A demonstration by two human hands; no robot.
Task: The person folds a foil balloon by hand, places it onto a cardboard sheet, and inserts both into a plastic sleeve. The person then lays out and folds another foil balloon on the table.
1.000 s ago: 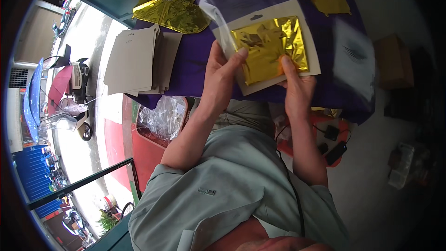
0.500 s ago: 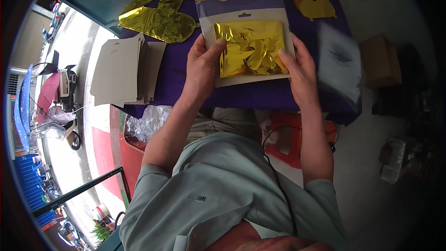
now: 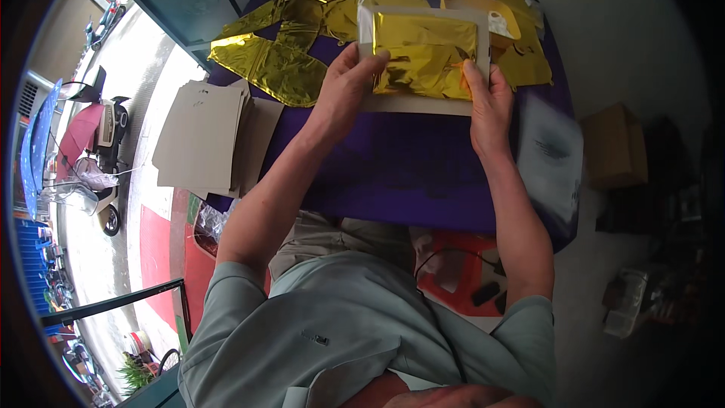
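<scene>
Over the far part of the table, both my hands hold up a clear bag (image 3: 364, 26) with a pale card (image 3: 423, 105) and a folded gold foil balloon (image 3: 425, 49) inside. My left hand (image 3: 343, 91) grips its left edge, thumb on the front. Opposite it, my right hand (image 3: 491, 109) pinches the right edge, with its thumb over the foil's lower right corner. A small orange bit (image 3: 464, 75) shows beside that thumb. Loose gold foil balloons (image 3: 276, 68) lie flat behind and left of the package.
Purple cloth (image 3: 377, 166) covers the table. A stack of grey-beige cards (image 3: 196, 136) sits at the left edge, clear bags (image 3: 550, 151) at the right. Partly behind the package is a yellow tray (image 3: 504, 26). A brown carton (image 3: 615, 147) stands beyond the table's right side.
Both hands have carried the bag farther from my body, and my arms reach out more. The view has shifted too, showing more purple cloth in front of me.
</scene>
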